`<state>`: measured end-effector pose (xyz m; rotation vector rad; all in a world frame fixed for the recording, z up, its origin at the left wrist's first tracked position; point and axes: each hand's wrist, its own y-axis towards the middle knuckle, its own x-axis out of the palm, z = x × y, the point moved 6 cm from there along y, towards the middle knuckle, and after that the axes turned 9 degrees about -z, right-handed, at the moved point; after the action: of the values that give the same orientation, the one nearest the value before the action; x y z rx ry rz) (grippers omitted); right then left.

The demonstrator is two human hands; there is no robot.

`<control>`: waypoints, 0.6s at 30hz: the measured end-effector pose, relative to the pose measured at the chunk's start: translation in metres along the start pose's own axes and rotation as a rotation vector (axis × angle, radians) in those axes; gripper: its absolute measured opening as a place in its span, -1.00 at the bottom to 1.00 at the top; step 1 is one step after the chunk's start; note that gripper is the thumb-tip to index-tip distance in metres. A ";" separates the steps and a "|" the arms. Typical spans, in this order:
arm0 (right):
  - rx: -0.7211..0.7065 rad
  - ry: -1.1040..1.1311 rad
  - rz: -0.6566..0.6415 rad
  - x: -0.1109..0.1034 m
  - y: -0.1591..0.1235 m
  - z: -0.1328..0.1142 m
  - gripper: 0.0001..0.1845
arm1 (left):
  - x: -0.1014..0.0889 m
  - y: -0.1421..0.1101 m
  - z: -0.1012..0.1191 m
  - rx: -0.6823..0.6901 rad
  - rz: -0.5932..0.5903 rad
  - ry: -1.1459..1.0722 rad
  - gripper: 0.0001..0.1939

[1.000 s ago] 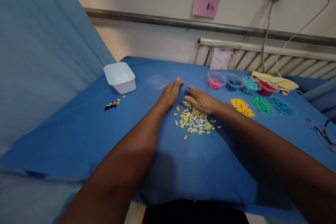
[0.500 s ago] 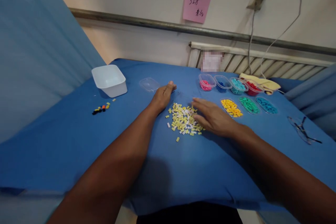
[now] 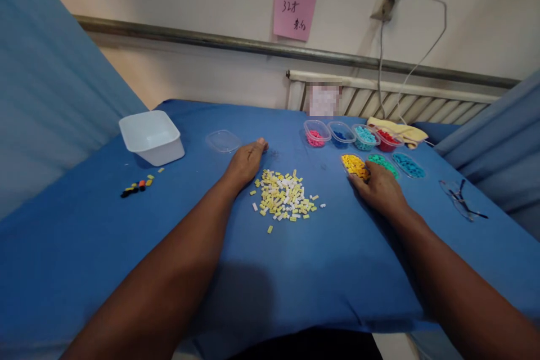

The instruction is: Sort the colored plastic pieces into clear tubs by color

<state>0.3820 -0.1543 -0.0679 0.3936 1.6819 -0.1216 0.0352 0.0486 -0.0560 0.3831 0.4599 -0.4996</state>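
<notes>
On the blue cloth lies a loose heap of pale yellow and white toy bricks [image 3: 283, 197]. Left of the heap rests my left hand [image 3: 246, 162], on its edge with fingers stretched forward and nothing visible in it. My right hand [image 3: 382, 187] is at the near right side of a clear plastic tub of orange-yellow bricks [image 3: 354, 165], thumb in front and fingers bent over its rim. Its fingertips are partly hidden. Just behind that hand sits a tub of green bricks [image 3: 383, 163], partly covered by it.
A white bin [image 3: 152, 138] stands at the left, near a few mixed pieces [image 3: 138, 187]. A clear lid [image 3: 223, 141] lies behind my left hand. Tubs of pink [image 3: 315, 138], dark blue, light blue, red and teal bricks stand at the right, with glasses [image 3: 462, 199] and a yellow cloth [image 3: 399, 130].
My right hand has left the brick heap and moved right to the tub of orange-yellow bricks. My left hand stays beside the heap. The whole view has shifted to the right.
</notes>
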 end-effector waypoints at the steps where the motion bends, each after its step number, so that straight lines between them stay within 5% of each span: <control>1: 0.010 -0.002 0.001 0.000 0.004 0.001 -0.28 | 0.000 0.000 0.000 0.004 -0.001 0.009 -0.09; 6: -0.028 0.027 0.050 0.006 0.005 0.010 -0.25 | 0.001 -0.004 0.007 -0.007 0.020 0.170 -0.31; 11: -0.149 0.129 0.189 0.004 -0.007 0.012 -0.20 | -0.030 -0.017 0.018 -0.064 0.213 0.666 -0.49; 15: -0.251 0.243 0.244 -0.005 -0.018 -0.004 -0.30 | -0.056 -0.023 -0.002 -0.316 0.132 0.876 -0.59; 18: -0.354 0.307 0.253 -0.011 -0.026 -0.023 -0.42 | -0.063 -0.024 -0.015 -0.377 0.099 0.871 -0.64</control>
<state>0.3533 -0.1735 -0.0576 0.3650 1.8928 0.4383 -0.0318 0.0594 -0.0417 0.2404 1.3482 -0.1153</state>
